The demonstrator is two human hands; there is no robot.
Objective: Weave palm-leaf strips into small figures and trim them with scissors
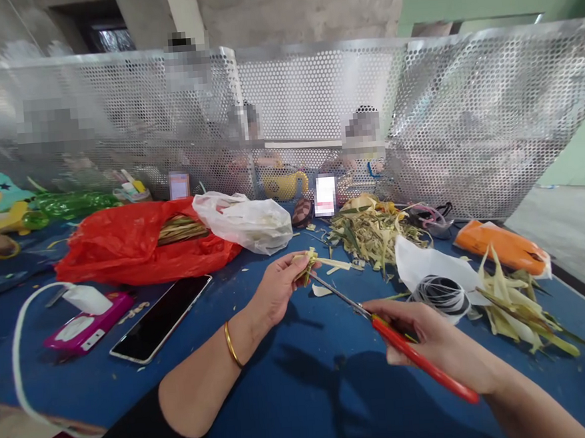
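One bundle [306,273], seemingly unfinished (strips [334,263] protrude), is pinched by the left hand [276,288], a red-handled tool [416,355] gripped by the right hand [433,326], leaves [371,232] remaining.

One red-handled tool [416,354], one purple power strip [99,322].

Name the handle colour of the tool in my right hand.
The handle is mainly red, best seen in the head view.
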